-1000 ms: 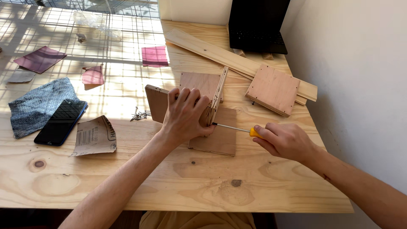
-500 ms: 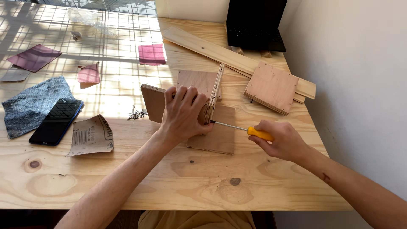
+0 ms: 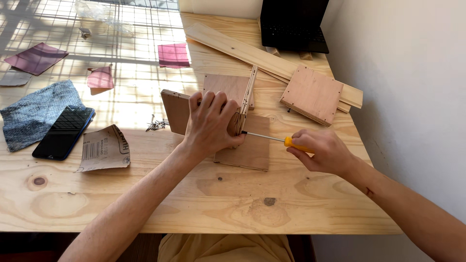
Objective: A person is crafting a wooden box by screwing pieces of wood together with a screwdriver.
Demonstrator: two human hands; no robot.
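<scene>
While your left hand (image 3: 211,123) presses down on the small plywood box (image 3: 228,114), fingers curled over its upright panels, your right hand (image 3: 323,151) is wrapped around the yellow-handled screwdriver (image 3: 276,139), shaft level, tip against the box's side panel.

Landmark: plywood box, on the pine workbench (image 3: 145,194), right of centre.

Change noted: compared with a second ago, your right hand sits a little further from the box and more of the steel shaft shows; your left hand has not shifted. Judged: the driving at that side panel goes on, with the box held steady throughout.

Items relative to the box:
- Loose screws (image 3: 156,124): just left of it, small heap.
- Sandpaper scrap (image 3: 104,148): further left, brown backing up.
- Smartphone (image 3: 64,132): left of the sandpaper, partly on a blue cloth (image 3: 34,111).
- Square plywood panel (image 3: 313,94): right and behind, resting on a long plank (image 3: 252,53).
- Pink sandpaper squares (image 3: 173,55): behind, towards the sunlit grid shadow.
- Black laptop (image 3: 293,24): far behind, against the wall.
</scene>
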